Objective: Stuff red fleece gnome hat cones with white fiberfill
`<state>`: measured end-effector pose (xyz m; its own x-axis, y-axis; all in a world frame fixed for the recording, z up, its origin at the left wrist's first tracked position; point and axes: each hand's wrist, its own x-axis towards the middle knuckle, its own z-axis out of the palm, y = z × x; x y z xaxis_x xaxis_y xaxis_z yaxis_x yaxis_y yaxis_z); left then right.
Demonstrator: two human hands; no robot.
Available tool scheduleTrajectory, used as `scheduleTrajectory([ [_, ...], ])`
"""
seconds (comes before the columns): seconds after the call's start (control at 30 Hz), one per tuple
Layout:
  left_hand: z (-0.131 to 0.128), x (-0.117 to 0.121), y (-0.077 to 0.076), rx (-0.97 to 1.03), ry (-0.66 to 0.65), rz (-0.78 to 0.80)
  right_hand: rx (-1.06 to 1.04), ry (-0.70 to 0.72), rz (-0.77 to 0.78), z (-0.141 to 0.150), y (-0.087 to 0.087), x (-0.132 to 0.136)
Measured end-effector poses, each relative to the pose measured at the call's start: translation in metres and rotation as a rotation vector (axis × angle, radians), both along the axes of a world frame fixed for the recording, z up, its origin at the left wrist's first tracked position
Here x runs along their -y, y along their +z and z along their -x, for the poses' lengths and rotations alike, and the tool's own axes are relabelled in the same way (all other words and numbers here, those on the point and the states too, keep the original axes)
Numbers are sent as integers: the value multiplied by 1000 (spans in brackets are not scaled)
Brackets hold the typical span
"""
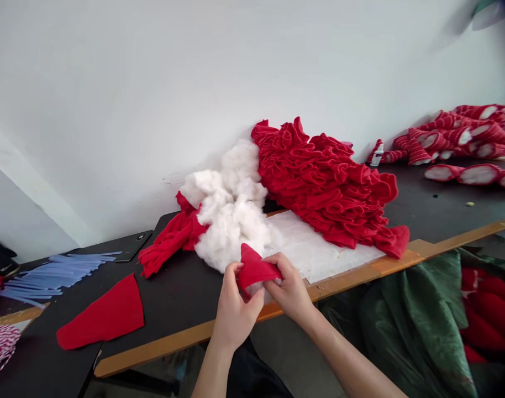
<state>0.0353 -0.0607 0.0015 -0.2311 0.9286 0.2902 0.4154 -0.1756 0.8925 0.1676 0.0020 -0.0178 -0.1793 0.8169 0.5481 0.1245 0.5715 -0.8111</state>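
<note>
A small red cone-shaped fabric hat (256,269) is between my two hands, its tip up and away from me. White stuffing shows at its open end. My left hand (236,307) is closed on the left side of the hat, thumb at the opening. My right hand (289,290) grips the right side, its fingers at the rim and partly hidden. Just beyond lies a heap of white fibre stuffing (231,213). A large pile of red fabric pieces (322,188) sits to the right of it, partly over a white sheet (294,237).
Left on the black table (182,298) are a flat red fabric piece (105,315), blue strips (57,276), a phone (134,246) and red-white twine (1,345). Stuffed striped cones (455,138) and a small bottle (377,155) stand far right. Below hangs a green sack (418,320).
</note>
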Motion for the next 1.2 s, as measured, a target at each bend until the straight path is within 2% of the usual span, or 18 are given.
scheduleTrajectory([
  [0.13,-1,-2,3,-12,43,-39,-244,342,346,-6,5,9],
  [0.2,-4,-6,-3,-30,80,-68,-351,392,475,-5,0,13],
  [0.23,-5,-8,-7,-50,107,-91,-368,350,486,-2,-3,15],
  [0.37,-7,-12,-20,-126,276,-138,-195,-25,273,9,-12,9],
  [0.43,-4,-9,-20,-100,251,-67,-128,-101,205,10,-11,2],
  [0.5,1,-5,-15,-52,151,-12,-96,-55,160,7,-6,-2],
  [0.57,6,-2,-9,-25,87,-18,-42,59,73,3,1,0],
  [0.67,7,-3,-4,-37,160,-50,-57,230,23,1,9,10],
  [0.73,2,-5,-6,-40,244,-73,-77,201,39,3,10,17],
  [0.83,-8,-2,-9,13,306,-122,-67,-9,58,5,8,17],
  [0.87,-10,1,-9,92,294,-123,-101,-46,100,4,8,13],
  [0.93,-12,10,-8,405,202,-87,-246,-25,238,1,11,5],
  [1.03,-9,21,-4,1051,-97,62,-450,119,397,0,16,-4],
  [1.1,-8,19,-3,1355,-261,152,-450,191,429,4,15,-1],
  [1.13,-9,16,-3,1453,-278,164,-396,213,421,8,13,3],
  [1.2,-11,6,-3,1577,-186,136,-234,149,328,14,6,15],
])
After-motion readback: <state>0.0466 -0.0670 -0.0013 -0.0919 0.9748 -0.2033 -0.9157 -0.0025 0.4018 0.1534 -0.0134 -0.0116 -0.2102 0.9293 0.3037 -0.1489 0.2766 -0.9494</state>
